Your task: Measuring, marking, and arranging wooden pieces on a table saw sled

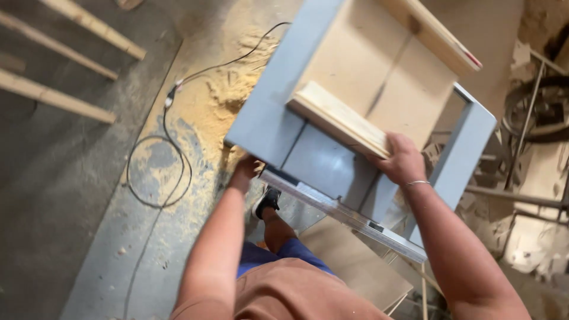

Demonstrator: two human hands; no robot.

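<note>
A grey-painted wooden cabinet frame [267, 112] with bare wood panels inside is tilted up in front of me. My left hand [246, 172] grips its lower left corner from underneath. My right hand [403, 160] is closed on the end of a pale wooden rail [338, 118] fixed across the frame's inside. A metal drawer slide [344, 213] runs along the frame's near edge, between my two arms.
Sawdust [231, 89] lies heaped on the concrete floor, with a thin black cable [172, 148] looping through it. Several wooden strips [59, 98] lie at the upper left. A flat board [355, 261] sits by my leg; scrap and a wheel [542, 109] crowd the right.
</note>
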